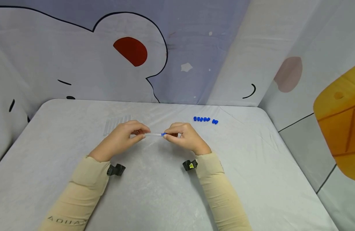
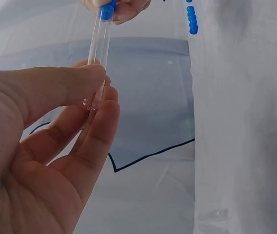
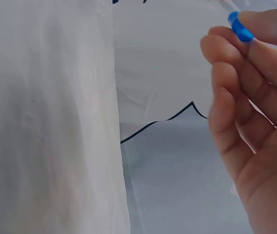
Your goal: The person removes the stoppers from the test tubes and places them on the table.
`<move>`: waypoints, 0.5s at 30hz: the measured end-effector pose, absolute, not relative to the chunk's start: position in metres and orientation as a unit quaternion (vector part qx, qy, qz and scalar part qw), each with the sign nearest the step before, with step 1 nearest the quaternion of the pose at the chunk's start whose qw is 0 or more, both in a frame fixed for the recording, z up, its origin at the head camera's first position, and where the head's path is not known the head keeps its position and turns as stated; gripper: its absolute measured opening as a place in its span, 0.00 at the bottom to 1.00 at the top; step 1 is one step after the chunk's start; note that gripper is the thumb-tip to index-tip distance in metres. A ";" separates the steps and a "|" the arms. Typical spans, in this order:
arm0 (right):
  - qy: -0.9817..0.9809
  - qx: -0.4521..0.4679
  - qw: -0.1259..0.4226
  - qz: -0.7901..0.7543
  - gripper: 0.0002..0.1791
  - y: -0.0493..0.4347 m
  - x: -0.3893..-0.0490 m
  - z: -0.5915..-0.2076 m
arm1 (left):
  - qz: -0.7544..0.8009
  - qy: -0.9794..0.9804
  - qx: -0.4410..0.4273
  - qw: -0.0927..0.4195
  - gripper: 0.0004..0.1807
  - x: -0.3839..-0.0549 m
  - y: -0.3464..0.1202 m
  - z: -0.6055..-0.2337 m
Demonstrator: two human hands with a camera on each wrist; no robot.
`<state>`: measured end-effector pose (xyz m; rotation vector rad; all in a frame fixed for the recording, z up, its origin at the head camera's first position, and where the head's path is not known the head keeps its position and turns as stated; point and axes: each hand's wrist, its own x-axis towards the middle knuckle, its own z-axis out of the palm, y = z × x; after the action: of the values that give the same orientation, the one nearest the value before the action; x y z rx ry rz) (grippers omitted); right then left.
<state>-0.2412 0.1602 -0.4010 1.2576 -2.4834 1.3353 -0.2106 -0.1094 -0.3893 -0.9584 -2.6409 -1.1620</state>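
Between thumb and fingers, my left hand (image 1: 124,136) pinches a clear test tube (image 2: 100,44) close to its rounded end. The tube lies roughly level above the table in the head view. At its other end sits a blue cap (image 3: 240,27), which my right hand (image 1: 184,136) pinches between thumb and index finger. Cap and tube meet; how far the cap is seated cannot be told. In the right wrist view most of the tube is out of frame.
Several clear test tubes (image 1: 116,123) lie side by side on the white-covered table (image 1: 154,192), behind my left hand. Several blue caps (image 1: 202,119) form a row at the back right, with a few more caps (image 1: 215,122) beside them. Printed fabric walls (image 1: 194,86) enclose the table.
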 end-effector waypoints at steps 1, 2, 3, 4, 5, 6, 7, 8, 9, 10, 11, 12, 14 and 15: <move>-0.803 0.409 0.037 0.431 0.05 0.160 -0.241 -0.402 | -0.381 -0.867 -0.315 0.054 0.10 -0.210 -0.109 -0.389; -0.803 0.411 0.047 0.430 0.05 0.160 -0.241 -0.402 | -0.382 -0.867 -0.315 0.058 0.10 -0.210 -0.109 -0.389; -0.802 0.413 0.056 0.428 0.05 0.159 -0.241 -0.402 | -0.382 -0.867 -0.315 0.061 0.10 -0.210 -0.108 -0.389; -0.801 0.416 0.065 0.426 0.05 0.159 -0.241 -0.403 | -0.382 -0.866 -0.315 0.065 0.10 -0.209 -0.108 -0.389; -0.799 0.418 0.073 0.425 0.05 0.158 -0.242 -0.403 | -0.383 -0.866 -0.316 0.068 0.10 -0.209 -0.108 -0.388; -0.798 0.421 0.080 0.424 0.05 0.158 -0.242 -0.404 | -0.383 -0.865 -0.316 0.071 0.10 -0.209 -0.108 -0.389; -0.797 0.422 0.086 0.423 0.04 0.157 -0.242 -0.404 | -0.384 -0.865 -0.316 0.073 0.11 -0.209 -0.108 -0.389; -0.797 0.422 0.091 0.422 0.04 0.157 -0.242 -0.404 | -0.384 -0.865 -0.316 0.075 0.11 -0.209 -0.108 -0.389; -0.797 0.423 0.095 0.420 0.04 0.157 -0.242 -0.405 | -0.382 -0.865 -0.316 0.077 0.11 -0.209 -0.108 -0.389; -0.798 0.422 0.099 0.419 0.04 0.156 -0.242 -0.405 | -0.381 -0.866 -0.315 0.078 0.11 -0.209 -0.108 -0.389; -0.798 0.422 0.101 0.418 0.04 0.156 -0.242 -0.405 | -0.380 -0.866 -0.314 0.080 0.11 -0.209 -0.108 -0.388; -0.799 0.421 0.104 0.417 0.04 0.156 -0.242 -0.406 | -0.378 -0.867 -0.313 0.081 0.11 -0.208 -0.108 -0.388; -0.801 0.420 0.107 0.414 0.04 0.155 -0.242 -0.406 | -0.374 -0.869 -0.311 0.083 0.11 -0.208 -0.108 -0.387; -0.801 0.420 0.109 0.412 0.04 0.155 -0.242 -0.407 | -0.373 -0.870 -0.311 0.085 0.11 -0.208 -0.107 -0.387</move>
<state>-0.2417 0.1546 -0.4067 1.2352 -2.3559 1.2101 -0.2078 -0.1074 -0.3871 -0.9268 -2.5963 -1.1115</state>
